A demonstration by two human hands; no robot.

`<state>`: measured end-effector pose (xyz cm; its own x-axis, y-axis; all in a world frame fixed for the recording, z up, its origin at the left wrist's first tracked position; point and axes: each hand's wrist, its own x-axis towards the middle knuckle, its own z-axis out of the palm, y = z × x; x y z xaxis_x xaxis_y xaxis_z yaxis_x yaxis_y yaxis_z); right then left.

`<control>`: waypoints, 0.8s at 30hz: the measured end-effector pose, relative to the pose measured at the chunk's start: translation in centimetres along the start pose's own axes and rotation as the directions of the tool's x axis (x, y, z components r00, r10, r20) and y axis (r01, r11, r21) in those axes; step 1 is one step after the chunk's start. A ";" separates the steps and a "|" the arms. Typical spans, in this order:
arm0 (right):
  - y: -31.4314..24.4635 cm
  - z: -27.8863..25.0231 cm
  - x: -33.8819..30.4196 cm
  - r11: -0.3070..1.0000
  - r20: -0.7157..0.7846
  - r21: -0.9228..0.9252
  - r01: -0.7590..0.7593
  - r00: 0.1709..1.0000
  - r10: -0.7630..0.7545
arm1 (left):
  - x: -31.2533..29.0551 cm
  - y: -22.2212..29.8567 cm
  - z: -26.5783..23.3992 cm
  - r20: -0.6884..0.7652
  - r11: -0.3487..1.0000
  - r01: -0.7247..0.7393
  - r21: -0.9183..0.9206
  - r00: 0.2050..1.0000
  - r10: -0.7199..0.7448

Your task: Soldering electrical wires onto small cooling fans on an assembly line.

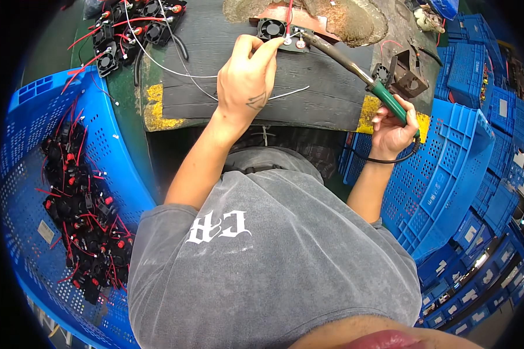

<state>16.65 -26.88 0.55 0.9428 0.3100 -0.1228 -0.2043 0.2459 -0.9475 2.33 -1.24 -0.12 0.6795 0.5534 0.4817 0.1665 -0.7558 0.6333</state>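
Observation:
My right hand [393, 131] is closed around the green handle of a soldering iron [384, 96]. Its metal shaft reaches up and left to a small black fan assembly [272, 29] on the bench, close to two round metal contacts. My left hand [244, 75] pinches at the same assembly, fingertips by the left contact. Thin silvery solder wire [186, 74] runs into this hand, and a loose end sticks out beside the wrist. A red wire [289, 13] rises from the assembly. The iron's exact tip contact is too small to tell.
More fan assemblies [106, 61] with red wires lie at the bench's far left. A blue crate [108, 125] at left holds many others. A dark metal bracket stand [407, 75] sits at right. Blue crates [442, 168] are stacked at right. The wooden bench [314, 110] has yellow-marked corners.

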 end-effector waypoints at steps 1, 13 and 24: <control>0.0 0.0 0.0 1.000 -0.001 -0.001 0.001 1.000 -0.001 | 0.0 0.1 -0.2 0.000 1.000 0.004 -0.002 1.000 -0.004; -0.2 -0.1 -0.7 0.999 -0.006 -0.033 0.016 1.000 -0.016 | -1.0 0.3 -1.7 0.024 0.992 0.095 -0.077 0.995 -0.094; -0.6 -1.6 -2.3 0.991 -0.021 0.127 0.034 0.999 -0.032 | -2.6 1.3 -3.7 0.116 0.981 0.171 -0.088 0.980 -0.161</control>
<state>15.05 -29.23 0.91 0.9542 0.2823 -0.0988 -0.2037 0.3715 -0.9058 -1.88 -2.34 1.67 0.7222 0.6231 0.3002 0.2166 -0.6159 0.7575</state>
